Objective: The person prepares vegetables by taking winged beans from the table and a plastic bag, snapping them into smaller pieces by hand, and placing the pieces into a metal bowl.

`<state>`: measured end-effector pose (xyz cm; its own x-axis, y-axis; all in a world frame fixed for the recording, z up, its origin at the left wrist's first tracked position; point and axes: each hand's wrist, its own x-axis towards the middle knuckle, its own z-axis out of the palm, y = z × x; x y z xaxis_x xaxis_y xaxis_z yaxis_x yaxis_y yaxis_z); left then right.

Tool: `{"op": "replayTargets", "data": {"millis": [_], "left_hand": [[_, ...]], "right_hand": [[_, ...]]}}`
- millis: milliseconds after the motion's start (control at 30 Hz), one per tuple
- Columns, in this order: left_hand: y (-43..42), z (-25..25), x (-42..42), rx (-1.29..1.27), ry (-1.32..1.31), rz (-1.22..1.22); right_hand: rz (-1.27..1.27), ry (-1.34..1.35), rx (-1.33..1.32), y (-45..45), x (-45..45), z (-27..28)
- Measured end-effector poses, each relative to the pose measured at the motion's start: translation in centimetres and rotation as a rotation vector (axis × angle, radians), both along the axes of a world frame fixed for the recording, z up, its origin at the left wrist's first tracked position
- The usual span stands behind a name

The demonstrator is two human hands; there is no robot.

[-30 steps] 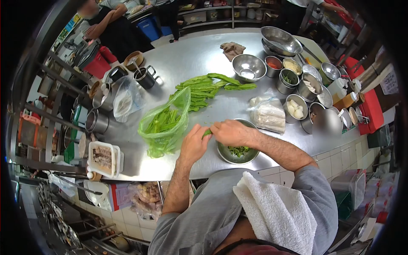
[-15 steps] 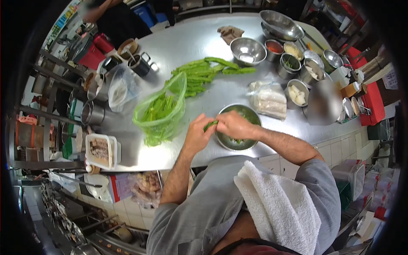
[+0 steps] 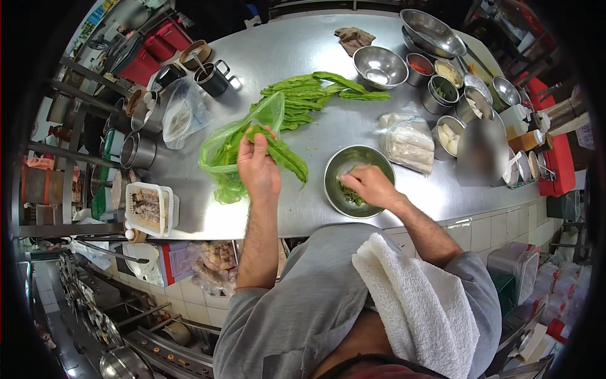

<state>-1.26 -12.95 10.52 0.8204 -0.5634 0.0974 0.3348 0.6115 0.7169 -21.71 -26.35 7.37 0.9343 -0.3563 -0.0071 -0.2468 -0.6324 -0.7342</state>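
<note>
At the green plastic bag [image 3: 218, 158], my left hand [image 3: 260, 174] is closed around a long green winged bean [image 3: 287, 158], which slants down to the right. The bag has more green beans inside. My right hand [image 3: 374, 185] is over a steel bowl [image 3: 331, 167], its fingers bent inward and pressed together. Whether anything is in those fingers is hidden. Small green pieces [image 3: 352, 196] lie in the bottom of the bowl. Beyond the bag, a pile of winged beans [image 3: 297, 101] is spread on the steel table [image 3: 309, 221].
Right of the bowl lies a clear bag of pale blocks [image 3: 407, 145]. Behind it stand an empty steel bowl [image 3: 380, 66] and several small pots of ingredients. A clear plastic bag [image 3: 186, 117], a steel mug [image 3: 213, 79] and a white basket [image 3: 148, 208] occupy the left side.
My left hand has moved left and up from beside the bowl to the green bag, and now grips a long winged bean. My right hand has shifted right, over the bowl.
</note>
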Motion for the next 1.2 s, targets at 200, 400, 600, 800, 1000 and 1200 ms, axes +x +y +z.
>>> {"op": "replayTargets", "data": {"millis": [200, 400, 600, 800, 1000, 1200], "left_hand": [[-0.4, 0.2, -0.5, -0.098, -0.031, 0.06], [-1.0, -0.8, -3.0, -0.099, -0.051, 0.069], [0.7, 0.8, -4.2, 0.407, -0.578, 0.241], [0.3, 1.6, -6.3, 0.811, -1.743, 0.061], [0.6, 0.1, -5.4, 0.777, -1.372, -0.395], [0.7, 0.7, -5.2, 0.603, -1.157, -0.447]], "right_hand": [[-0.037, -0.085, 0.011, -0.3, -1.0, 0.0], [-0.136, -0.03, 0.382, 2.4, 2.2, 2.3], [-0.146, -0.123, -0.112, 0.4, 1.3, 0.7], [-0.03, -0.056, -0.345, 0.8, 1.3, 2.4], [0.176, -0.052, -0.248, -0.1, 0.2, 4.3], [0.279, -0.17, 0.096, -1.0, 0.2, 4.8]]}}
